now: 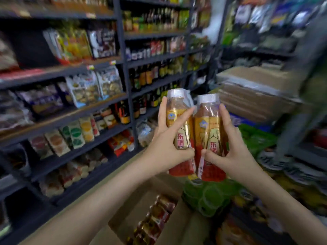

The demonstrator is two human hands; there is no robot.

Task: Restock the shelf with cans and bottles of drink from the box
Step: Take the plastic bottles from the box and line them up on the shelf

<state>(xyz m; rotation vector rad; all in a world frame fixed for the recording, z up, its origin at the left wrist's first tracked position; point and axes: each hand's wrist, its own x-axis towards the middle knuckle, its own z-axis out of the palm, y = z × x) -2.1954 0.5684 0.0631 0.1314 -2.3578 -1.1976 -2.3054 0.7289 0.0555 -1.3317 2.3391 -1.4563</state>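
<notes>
- Head view: motion blur smears most of the goods, so few labels can be read. Both forearms are cut off by the lower edge.
- The left hand (166, 147) curls its fingers (182, 119) round the left bottle (184, 140), hiding that bottle's left side.
- The right hand (233, 152) grips the right bottle (208, 121) with its fingers (224, 117) curled behind it and the thumb in front.
- Both bottles are upright, white-capped and gold-and-red labelled. They touch each other, held in the air.
- Below the fingers, an open cardboard box (127, 214) holds a row of red-labelled bottles (155, 220). They are too blurred to count and are cut off at the bottom.
- Just under the right fingers lies a green shrink-wrapped pack (208, 197).
- Left of the fingers stands a dark shelf (70, 114) of snack packets.
</notes>
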